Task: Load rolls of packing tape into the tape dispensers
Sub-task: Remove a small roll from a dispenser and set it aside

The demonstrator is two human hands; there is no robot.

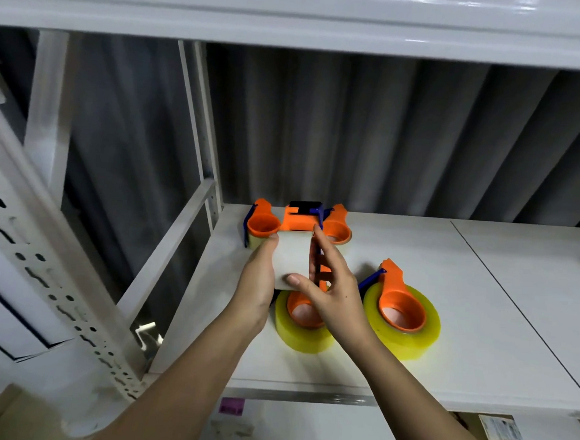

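Storeroom: white metal shelving (411,291), cartons (502,432).

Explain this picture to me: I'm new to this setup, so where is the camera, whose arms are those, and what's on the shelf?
There is no machine here. The single picture comes from a camera worn on a person's head, looking down at their own bare hands. The left hand and right hand together hold a pale tape roll seen edge-on, in front of an orange dispenser. On the white shelf lie more orange dispensers, two at the front already carrying yellow tape rolls.
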